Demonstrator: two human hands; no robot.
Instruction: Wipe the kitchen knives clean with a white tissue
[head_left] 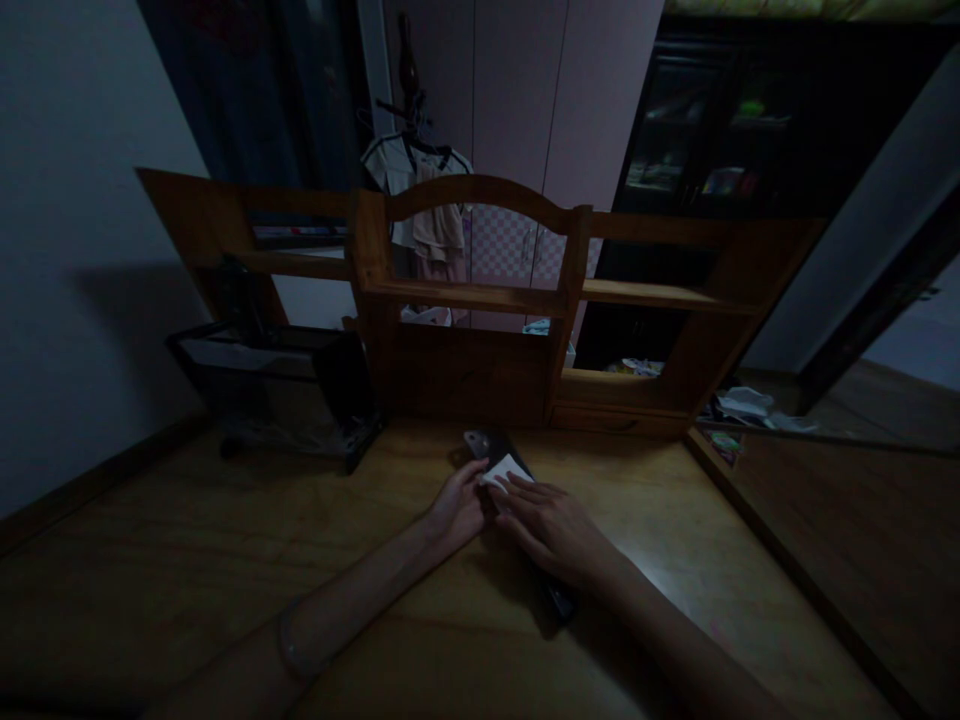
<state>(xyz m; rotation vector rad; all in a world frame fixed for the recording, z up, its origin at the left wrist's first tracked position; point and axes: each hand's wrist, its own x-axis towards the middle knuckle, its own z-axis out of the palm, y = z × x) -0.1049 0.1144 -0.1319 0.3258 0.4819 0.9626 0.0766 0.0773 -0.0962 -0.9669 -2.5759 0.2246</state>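
Note:
A long dark object (pixel 556 598), whose exact kind I cannot make out in the dim light, lies aslant on the wooden desk top (pixel 360 540). Its far end is paler and rounded. My left hand (pixel 459 508) is closed on its left side, thumb up near a folded white tissue or cloth (pixel 508 468). With the fingers of my right hand (pixel 551 525), I press that white piece flat against the upper part of the dark object. My right palm and forearm cover much of its middle.
A wooden shelf unit (pixel 469 298) runs along the desk's back edge. At the left stands a black-framed clear tank or box (pixel 277 390). Beyond are hanging clothes (pixel 427 200), a pale wardrobe (pixel 517 110) and a dark cabinet (pixel 712 120). The desk has a raised right edge (pixel 780 560).

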